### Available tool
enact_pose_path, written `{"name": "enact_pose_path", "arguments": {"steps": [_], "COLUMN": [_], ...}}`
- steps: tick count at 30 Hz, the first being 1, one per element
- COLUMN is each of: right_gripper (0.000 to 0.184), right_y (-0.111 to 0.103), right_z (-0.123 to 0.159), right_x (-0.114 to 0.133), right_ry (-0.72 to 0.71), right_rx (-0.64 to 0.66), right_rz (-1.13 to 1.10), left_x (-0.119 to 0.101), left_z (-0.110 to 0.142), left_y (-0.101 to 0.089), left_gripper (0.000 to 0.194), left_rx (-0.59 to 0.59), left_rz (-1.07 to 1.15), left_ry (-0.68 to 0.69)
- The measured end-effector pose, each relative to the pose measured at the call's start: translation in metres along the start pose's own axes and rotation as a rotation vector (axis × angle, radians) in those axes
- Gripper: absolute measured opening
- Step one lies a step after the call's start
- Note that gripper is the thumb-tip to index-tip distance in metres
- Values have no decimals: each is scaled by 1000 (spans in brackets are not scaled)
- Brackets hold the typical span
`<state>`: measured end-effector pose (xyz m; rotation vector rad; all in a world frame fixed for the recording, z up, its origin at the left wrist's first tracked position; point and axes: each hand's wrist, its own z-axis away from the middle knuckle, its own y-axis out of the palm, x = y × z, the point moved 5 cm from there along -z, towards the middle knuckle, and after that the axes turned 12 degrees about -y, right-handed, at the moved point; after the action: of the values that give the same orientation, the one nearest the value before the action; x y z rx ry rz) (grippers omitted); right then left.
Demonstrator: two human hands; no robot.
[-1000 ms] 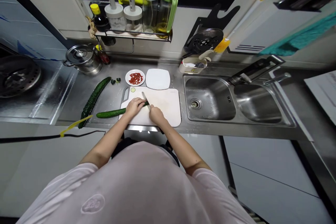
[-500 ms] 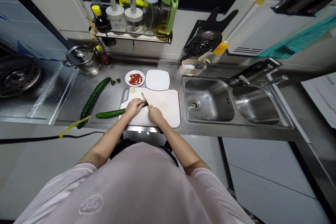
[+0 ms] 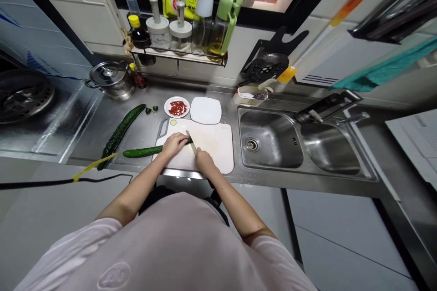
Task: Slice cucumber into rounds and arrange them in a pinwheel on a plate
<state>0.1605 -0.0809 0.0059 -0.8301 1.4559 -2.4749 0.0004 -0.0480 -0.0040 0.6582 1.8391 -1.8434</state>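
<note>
My left hand (image 3: 173,144) is closed over a long green cucumber (image 3: 143,151), which lies partly on the white cutting board (image 3: 215,150) and sticks out past its left edge. In my right hand (image 3: 205,162) is a knife (image 3: 191,142), its blade across the cucumber's right end, close to my left fingertips. A pale round cucumber slice (image 3: 173,122) rests at the board's upper left. Left of the board lies a second whole cucumber (image 3: 123,131), with two small dark green end pieces (image 3: 148,110) near its tip.
Behind the board stand a plate of chopped red pieces (image 3: 168,108) and a white square plate (image 3: 205,110). A double sink (image 3: 273,138) is to the right, a lidded steel pot (image 3: 118,85) at the back left. A rack (image 3: 201,58) with bottles and jars hangs above.
The whole view has shifted, so the counter sits slightly lower in the picture. Both hands keep their hold, and the knife stays at the cucumber's right end.
</note>
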Motion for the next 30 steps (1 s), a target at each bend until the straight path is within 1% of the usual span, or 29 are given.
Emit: {"name": "enact_pose_path", "arguments": {"steps": [9,15,24,27,30], "right_gripper": [25,26,28,28,28], "right_y": [-2,-4,-15,-11,-1], "right_z": [-16,-19,-28,-25,-17], "right_x": [3,6,9,7,3], "right_ry": [7,1,11,24,31], "right_rx": [-1,-11,25,13,11], "right_rz": [-8,-9,-32,-37,-36], "left_x": [0,0,1,3,5], "left_z": [0,0,0,-1,-1], "left_y": [0,0,-1,0,2], "left_gripper": [27,26,25,25,24], "left_rx": [-5,-20,-18,-28,-33], "left_rz": [1,3,14,14,16], "left_ry": [-5,5,4,4,-1]}}
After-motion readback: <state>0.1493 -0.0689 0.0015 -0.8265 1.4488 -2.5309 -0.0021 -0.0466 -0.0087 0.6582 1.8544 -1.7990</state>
